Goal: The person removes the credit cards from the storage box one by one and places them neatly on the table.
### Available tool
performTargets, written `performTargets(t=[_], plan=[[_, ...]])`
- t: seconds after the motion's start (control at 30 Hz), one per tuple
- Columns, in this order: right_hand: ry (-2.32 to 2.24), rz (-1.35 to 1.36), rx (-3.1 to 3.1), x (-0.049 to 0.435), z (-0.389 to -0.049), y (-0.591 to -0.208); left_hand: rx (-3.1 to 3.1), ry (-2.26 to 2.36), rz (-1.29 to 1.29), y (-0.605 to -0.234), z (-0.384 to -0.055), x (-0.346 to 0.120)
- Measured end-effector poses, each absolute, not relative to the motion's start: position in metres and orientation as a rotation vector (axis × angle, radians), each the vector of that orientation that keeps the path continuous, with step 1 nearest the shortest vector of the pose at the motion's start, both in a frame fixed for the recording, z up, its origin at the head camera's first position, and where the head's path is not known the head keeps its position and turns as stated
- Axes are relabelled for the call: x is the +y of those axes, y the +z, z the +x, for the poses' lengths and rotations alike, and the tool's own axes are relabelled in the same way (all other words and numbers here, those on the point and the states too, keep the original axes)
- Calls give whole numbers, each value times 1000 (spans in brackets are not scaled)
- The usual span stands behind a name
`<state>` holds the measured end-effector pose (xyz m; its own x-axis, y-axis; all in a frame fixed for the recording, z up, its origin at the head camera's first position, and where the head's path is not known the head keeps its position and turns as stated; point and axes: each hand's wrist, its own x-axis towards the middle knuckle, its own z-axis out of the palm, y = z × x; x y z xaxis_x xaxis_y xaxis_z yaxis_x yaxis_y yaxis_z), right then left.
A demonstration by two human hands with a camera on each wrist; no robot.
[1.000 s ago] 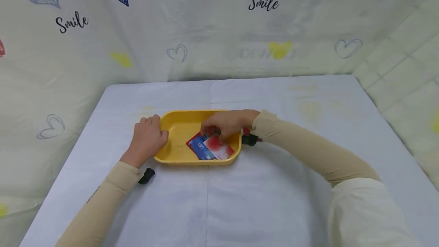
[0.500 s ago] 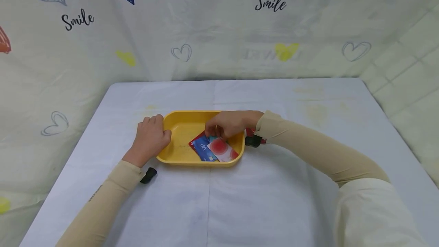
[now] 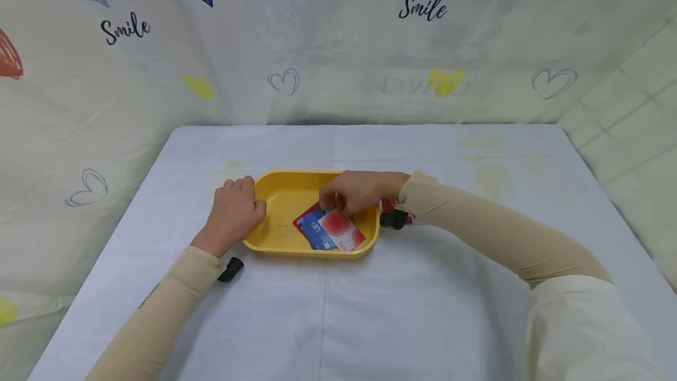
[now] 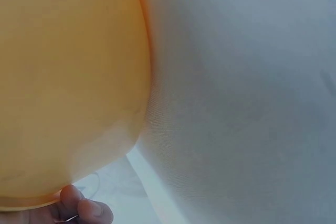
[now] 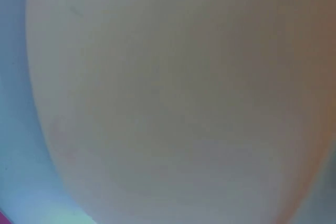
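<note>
A yellow tray (image 3: 277, 204) sits on the white-covered table. My left hand (image 3: 233, 213) grips its left rim, thumb on the inner side; in the left wrist view the fingertips (image 4: 90, 211) press against the tray's outside (image 4: 68, 77). Inside, toward the right end, lie overlapping cards: a red one (image 3: 299, 225) underneath, a blue one (image 3: 317, 233), and a white one with a red circle (image 3: 342, 231) on top. My right hand (image 3: 359, 190) reaches over the right rim, its curled fingers and thumb pinching at the cards' upper edge, where a bit of teal shows.
White cloth with a centre crease covers the table (image 3: 423, 310). Behind it hangs a sheet (image 3: 338, 34) printed with hearts and "Smile". A small black device (image 3: 231, 269) sits under the left wrist, and a black and red one (image 3: 395, 216) under the right.
My right hand has drawn back slightly and the white card has shifted a little, showing more of its red circle. The left hand keeps its grip. The whole head view has drifted slightly.
</note>
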<state>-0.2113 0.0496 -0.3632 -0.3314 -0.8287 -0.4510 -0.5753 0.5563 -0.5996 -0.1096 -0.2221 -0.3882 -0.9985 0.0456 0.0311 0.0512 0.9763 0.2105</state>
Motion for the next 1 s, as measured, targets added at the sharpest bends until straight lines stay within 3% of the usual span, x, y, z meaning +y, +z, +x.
performTargets(t=[0.47,1.0], plan=[[-216,-1231,2179,46,-202,-364,-3078,-328,-90,-389,-109,-224],[-268,-1101,2080,45,-209,-364,-3086,-334,-89,-387,-108,-223]])
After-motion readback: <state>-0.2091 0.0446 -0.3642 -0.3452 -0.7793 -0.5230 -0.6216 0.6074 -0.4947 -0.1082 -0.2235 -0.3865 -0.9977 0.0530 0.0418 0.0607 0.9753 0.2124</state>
